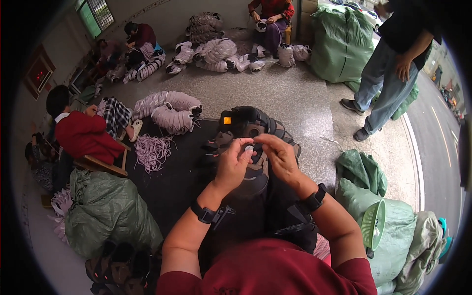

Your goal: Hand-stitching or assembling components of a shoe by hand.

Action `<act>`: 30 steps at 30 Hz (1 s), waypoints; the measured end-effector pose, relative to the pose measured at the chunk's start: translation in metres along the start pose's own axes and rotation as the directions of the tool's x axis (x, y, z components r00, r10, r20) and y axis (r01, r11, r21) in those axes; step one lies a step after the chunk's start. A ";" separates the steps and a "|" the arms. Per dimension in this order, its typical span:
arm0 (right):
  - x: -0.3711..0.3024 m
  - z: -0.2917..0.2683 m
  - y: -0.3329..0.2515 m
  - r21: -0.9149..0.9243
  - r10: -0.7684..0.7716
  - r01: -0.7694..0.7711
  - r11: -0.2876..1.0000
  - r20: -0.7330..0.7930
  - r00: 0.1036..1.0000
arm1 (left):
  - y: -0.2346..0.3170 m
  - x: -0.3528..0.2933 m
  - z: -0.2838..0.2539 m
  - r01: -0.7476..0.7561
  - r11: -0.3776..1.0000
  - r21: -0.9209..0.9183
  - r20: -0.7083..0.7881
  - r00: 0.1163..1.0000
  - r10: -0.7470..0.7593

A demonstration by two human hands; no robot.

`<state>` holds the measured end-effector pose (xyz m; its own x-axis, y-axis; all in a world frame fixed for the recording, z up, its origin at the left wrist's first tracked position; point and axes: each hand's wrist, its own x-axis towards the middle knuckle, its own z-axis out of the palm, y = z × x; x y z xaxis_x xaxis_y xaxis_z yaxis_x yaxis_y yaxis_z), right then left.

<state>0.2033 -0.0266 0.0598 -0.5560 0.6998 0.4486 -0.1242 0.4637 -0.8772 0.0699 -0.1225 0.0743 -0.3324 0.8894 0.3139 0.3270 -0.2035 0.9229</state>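
My left hand (234,163) and my right hand (279,156) meet at the fingertips in front of me, both closed in a pinch. Something small and pale shows by the left thumb, too small to name. Below and beyond my hands lies a bundle of dark grey-brown shoes (255,173), partly hidden by my fingers and wrists. A black strapped device (205,213) sits on my left wrist, and another black strap (315,197) is on the right.
Pale laces (153,151) lie heaped on a dark mat, beside bundled pink-grey shoes (173,112). Green sacks (110,209) stand at the left, right and far right. A green basket (372,223) leans on one. Seated people work around the room; a person stands at the right.
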 end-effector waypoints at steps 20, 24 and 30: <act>-0.019 -0.024 0.032 -0.262 -0.246 0.278 0.924 0.148 0.958 | -0.014 0.006 0.019 0.132 0.962 -0.238 0.049 0.991 -0.124; -0.035 -0.018 0.037 -0.161 -0.177 0.204 0.966 0.168 0.970 | -0.026 -0.008 0.019 0.188 0.935 -0.302 0.031 0.982 -0.187; -0.051 -0.021 0.020 -0.392 0.049 0.040 0.919 0.213 0.976 | -0.026 -0.022 0.024 0.227 0.907 -0.355 0.151 0.971 -0.184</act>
<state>0.2464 -0.0415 0.0234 -0.7237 0.5898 0.3585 0.1861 0.6669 -0.7215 0.0903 -0.1265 0.0386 -0.2499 0.9629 0.1016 -0.0934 -0.1284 0.9873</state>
